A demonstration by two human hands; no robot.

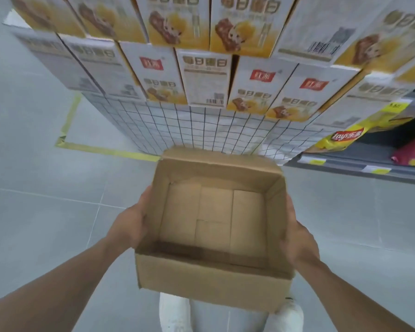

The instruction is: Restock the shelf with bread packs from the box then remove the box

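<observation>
An open brown cardboard box (211, 279) hangs in the air above the floor, and nothing lies inside it. My left hand (127, 226) grips its left wall, with the fingers hidden beneath or behind the cardboard. On the opposite wall my right hand (297, 238) holds the box the same way. White and yellow bread packs (163, 75) stand stacked in rows on the display just ahead of the box.
A wire grid panel (201, 130) fronts the base of the display. Lower shelves at the right carry yellow crisp bags (338, 137) and price tags. Yellow tape (101, 149) marks the grey tiled floor at the left. My white shoes (175, 312) show under the box.
</observation>
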